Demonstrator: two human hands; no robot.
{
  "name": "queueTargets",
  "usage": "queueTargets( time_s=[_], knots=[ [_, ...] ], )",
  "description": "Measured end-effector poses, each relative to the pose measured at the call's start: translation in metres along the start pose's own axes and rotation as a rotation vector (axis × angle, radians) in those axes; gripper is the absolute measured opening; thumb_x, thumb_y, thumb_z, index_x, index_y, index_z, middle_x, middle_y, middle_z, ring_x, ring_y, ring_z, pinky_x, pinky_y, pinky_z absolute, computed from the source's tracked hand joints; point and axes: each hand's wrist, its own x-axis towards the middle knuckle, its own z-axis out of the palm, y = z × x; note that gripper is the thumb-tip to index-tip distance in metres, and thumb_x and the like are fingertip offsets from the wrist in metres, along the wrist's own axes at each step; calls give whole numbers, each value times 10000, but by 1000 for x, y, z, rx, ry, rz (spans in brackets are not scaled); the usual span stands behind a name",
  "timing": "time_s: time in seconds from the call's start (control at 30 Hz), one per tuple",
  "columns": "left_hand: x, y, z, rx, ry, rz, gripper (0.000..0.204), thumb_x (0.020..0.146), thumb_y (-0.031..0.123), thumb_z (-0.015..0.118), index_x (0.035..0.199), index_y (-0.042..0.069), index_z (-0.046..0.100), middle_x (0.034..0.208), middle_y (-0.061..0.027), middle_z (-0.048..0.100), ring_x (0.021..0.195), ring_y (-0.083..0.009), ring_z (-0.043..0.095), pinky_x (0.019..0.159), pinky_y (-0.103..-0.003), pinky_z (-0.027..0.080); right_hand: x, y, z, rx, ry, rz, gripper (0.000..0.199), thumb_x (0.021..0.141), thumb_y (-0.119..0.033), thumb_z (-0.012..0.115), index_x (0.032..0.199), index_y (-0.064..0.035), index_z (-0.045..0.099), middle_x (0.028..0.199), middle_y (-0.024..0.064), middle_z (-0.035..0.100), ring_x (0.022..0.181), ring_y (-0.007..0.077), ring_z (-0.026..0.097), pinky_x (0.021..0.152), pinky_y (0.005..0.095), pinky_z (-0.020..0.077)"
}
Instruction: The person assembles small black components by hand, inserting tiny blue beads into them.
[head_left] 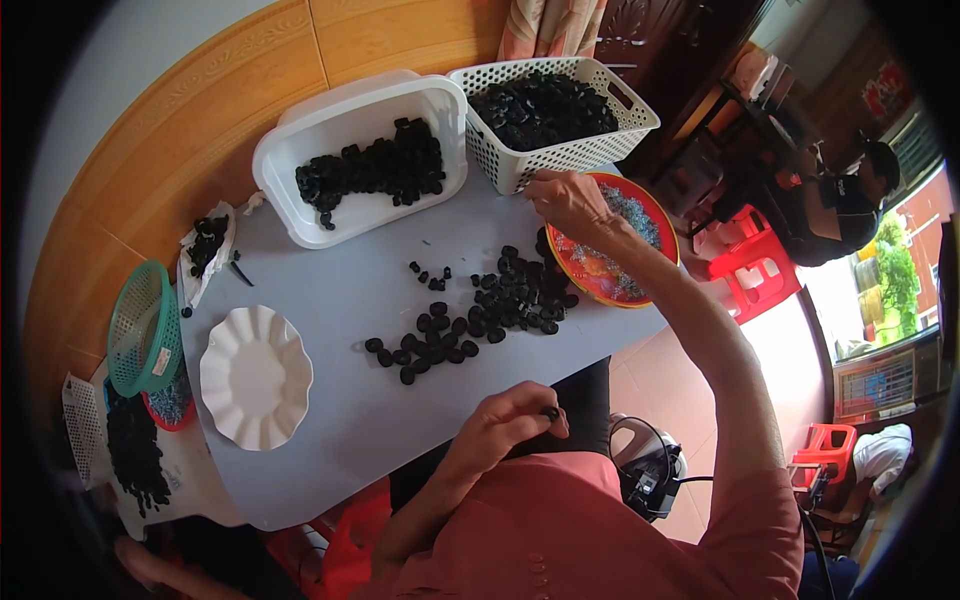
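Observation:
My left hand (500, 430) is closed near the table's front edge, pinching a small round black part (549, 412) between thumb and fingers. My right hand (572, 203) reaches over the far left rim of a round red tray (672, 222) with a yellow edge. Its fingers are pinched together beside the white basket's corner; what they hold, if anything, is too small to make out. Small bluish-grey pieces (640, 218) lie in the tray. Left of it, a pile of round black parts (515, 290) spreads over the table, with several smaller black pieces (437, 284) behind.
A white tub (275, 170) and a white perforated basket (490, 150), both with black parts, stand at the back. A scalloped white plate (255, 375) and green basket (130, 320) are at left. A co-worker's arm (160, 570) shows lower left; another person (845, 205) sits far right.

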Motion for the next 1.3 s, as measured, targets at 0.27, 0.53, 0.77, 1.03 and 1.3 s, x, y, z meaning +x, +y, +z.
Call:
queueTargets(
  time_s=[0.27, 0.53, 0.77, 1.03, 1.3],
  knots=[
    [16, 12, -14, -164, 155, 71, 213, 856, -9, 468, 1059, -16, 532, 896, -138, 650, 888, -184, 617, 879, -324, 466, -22, -3, -25, 351, 184, 220, 139, 781, -39, 632, 895, 2, 702, 866, 150, 698, 733, 254, 685, 676, 329, 549],
    [28, 7, -12, 77, 303, 50, 175, 873, 20, 474, 1030, -31, 532, 908, -138, 655, 936, -179, 613, 934, -308, 446, -73, 36, -54, 307, 144, 391, 157, 762, -71, 662, 900, -16, 715, 826, 129, 699, 723, 198, 673, 699, 307, 538],
    [31, 6, -9, 99, 402, 19, 198, 839, 51, 481, 1019, -21, 523, 830, -135, 635, 897, -232, 608, 891, -345, 491, -90, 31, -44, 357, -16, 292, 194, 748, -95, 687, 918, -7, 721, 851, 133, 708, 748, 224, 685, 709, 340, 542],
    [31, 7, -8, 98, 406, 29, 201, 835, 51, 487, 1020, -17, 525, 827, -136, 640, 892, -232, 610, 888, -339, 491, -74, 26, -39, 410, -115, 305, 107, 762, -60, 664, 833, -19, 732, 800, 129, 702, 687, 222, 665, 648, 342, 527],
    [29, 6, -14, 112, 374, -7, 185, 860, 34, 494, 1024, -41, 530, 895, -124, 643, 877, -168, 616, 875, -283, 481, -50, 24, -19, 234, -131, 219, 110, 767, -47, 632, 831, -9, 712, 780, 119, 701, 704, 245, 668, 684, 360, 529]
  ],
)
